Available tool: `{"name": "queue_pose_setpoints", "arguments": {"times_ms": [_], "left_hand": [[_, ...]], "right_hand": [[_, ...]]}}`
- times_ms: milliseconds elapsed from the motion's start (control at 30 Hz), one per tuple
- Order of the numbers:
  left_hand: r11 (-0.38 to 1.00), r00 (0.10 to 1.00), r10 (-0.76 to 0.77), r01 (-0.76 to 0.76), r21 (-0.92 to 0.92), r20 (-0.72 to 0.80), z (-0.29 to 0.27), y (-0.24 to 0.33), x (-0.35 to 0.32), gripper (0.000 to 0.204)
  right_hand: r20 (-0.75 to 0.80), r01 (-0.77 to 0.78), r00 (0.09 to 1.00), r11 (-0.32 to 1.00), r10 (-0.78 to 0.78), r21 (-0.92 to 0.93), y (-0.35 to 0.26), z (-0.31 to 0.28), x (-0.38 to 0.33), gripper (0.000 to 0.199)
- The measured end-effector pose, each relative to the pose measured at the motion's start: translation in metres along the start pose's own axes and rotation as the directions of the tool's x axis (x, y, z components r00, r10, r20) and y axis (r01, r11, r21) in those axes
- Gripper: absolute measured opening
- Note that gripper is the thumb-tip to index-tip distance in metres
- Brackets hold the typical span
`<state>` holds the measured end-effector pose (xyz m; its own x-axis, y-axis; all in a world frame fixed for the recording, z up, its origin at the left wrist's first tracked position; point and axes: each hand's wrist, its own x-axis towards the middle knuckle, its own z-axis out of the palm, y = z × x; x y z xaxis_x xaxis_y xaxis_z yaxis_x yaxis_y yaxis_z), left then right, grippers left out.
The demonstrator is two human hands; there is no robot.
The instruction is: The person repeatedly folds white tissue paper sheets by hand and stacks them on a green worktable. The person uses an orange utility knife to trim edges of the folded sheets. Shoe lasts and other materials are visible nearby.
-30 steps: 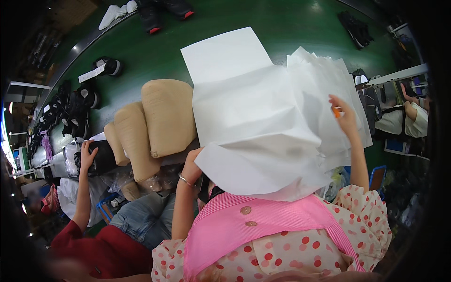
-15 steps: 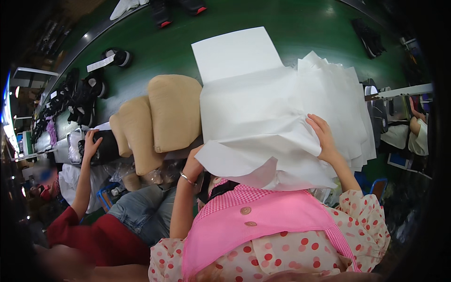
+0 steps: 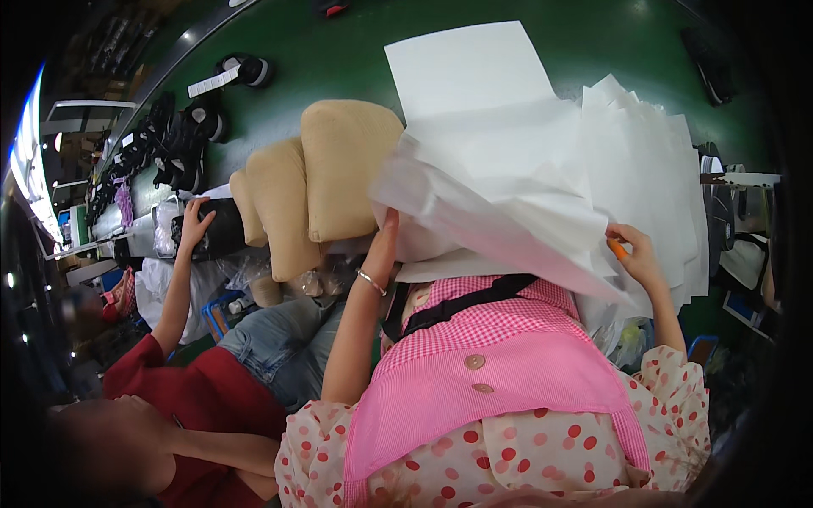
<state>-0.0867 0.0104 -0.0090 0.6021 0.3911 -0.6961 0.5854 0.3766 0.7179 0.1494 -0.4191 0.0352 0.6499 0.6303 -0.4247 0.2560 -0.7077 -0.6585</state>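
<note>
A stack of large white tissue paper sheets [image 3: 542,161] lies on the green table [image 3: 339,51] in front of me. My left hand [image 3: 385,233] reaches up under the left side of a lifted sheet and grips it. My right hand [image 3: 635,250] pinches the right edge of the same sheet, with a small orange object [image 3: 618,248] between its fingers. The lifted sheet hangs tilted above my pink apron and hides most of my left hand's fingers.
Tan boots [image 3: 326,182] lie side by side left of the paper. A co-worker in a red top reaches a hand [image 3: 196,224] onto a black shoe [image 3: 216,229]. More dark shoes [image 3: 182,144] line the table's far left. Shelving [image 3: 737,229] stands at right.
The sheet has been raised and pulled toward me. My right hand dropped from high above the stack to the sheet's lower right edge; my left hand rose under the paper.
</note>
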Motion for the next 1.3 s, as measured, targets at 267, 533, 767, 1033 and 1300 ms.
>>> {"name": "queue_pose_setpoints", "arguments": {"times_ms": [267, 533, 767, 1033, 1300], "left_hand": [[0.992, 0.999, -0.031, 0.026, -0.123, -0.041, 0.003, 0.017, 0.003, 0.084], [0.987, 0.999, -0.053, 0.052, -0.152, 0.001, -0.004, 0.0, 0.004, 0.077], [0.969, 0.997, 0.072, -0.078, -0.234, -0.033, -0.002, 0.02, -0.004, 0.077], [0.961, 0.999, 0.048, -0.042, -0.274, 0.015, 0.0, 0.029, 0.001, 0.062], [0.984, 0.999, 0.031, -0.038, -0.174, -0.043, -0.006, 0.03, -0.005, 0.047]], "right_hand": [[-0.149, 0.164, 0.966, 0.944, -0.213, -0.286, -0.028, 0.0, -0.027, 0.061], [-0.227, 0.088, 0.972, 0.988, -0.058, 0.126, -0.048, 0.0, -0.002, 0.045], [-0.263, 0.158, 0.965, 0.768, 0.014, 0.62, -0.028, 0.002, 0.031, 0.039], [-0.176, -0.051, 0.974, 0.893, 0.143, 0.446, -0.109, 0.006, 0.079, 0.044], [-0.277, 0.133, 0.959, 0.77, 0.06, 0.624, -0.118, -0.005, 0.094, 0.027]]}}
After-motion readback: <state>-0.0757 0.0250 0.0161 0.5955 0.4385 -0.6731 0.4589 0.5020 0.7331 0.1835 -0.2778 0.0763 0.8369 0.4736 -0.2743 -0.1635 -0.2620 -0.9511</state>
